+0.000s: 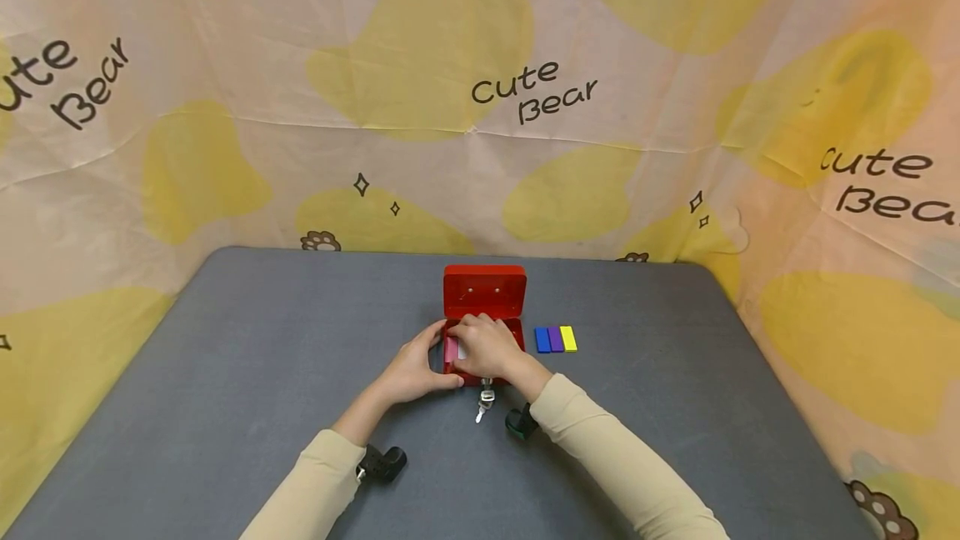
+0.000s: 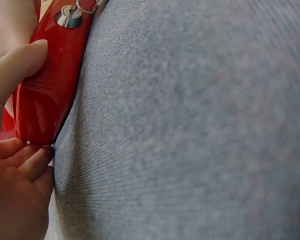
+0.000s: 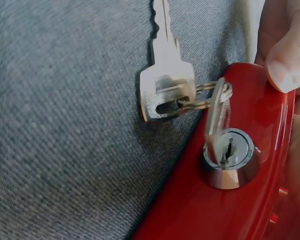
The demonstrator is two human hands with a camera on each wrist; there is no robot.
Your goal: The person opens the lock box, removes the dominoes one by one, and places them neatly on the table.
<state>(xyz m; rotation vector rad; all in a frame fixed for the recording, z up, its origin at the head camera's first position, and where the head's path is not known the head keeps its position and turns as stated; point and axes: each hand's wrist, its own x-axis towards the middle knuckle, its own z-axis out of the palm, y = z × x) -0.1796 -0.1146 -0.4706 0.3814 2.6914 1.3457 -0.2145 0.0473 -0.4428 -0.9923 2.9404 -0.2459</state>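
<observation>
A red cash box [image 1: 484, 293] stands with its lid raised toward the back. My left hand [image 1: 411, 367] holds its left front corner, thumb on the front and fingers along the left side; the thumb [image 2: 35, 56] shows against the red front in the left wrist view. Into the box reaches my right hand [image 1: 486, 346], fingers bent and thumb near the front wall. By its fingertips lie a pink block [image 1: 451, 349] and a pale block [image 1: 462, 349]; whether it pinches one I cannot tell. A key [image 3: 167, 90] hangs on a ring from the front lock [image 3: 232, 152].
Right of the box, a blue block [image 1: 542, 340], a purple block [image 1: 556, 339] and a yellow block [image 1: 568, 338] lie side by side. The grey table [image 1: 300, 340] meets printed cloth walls [image 1: 420, 48] at the back and sides.
</observation>
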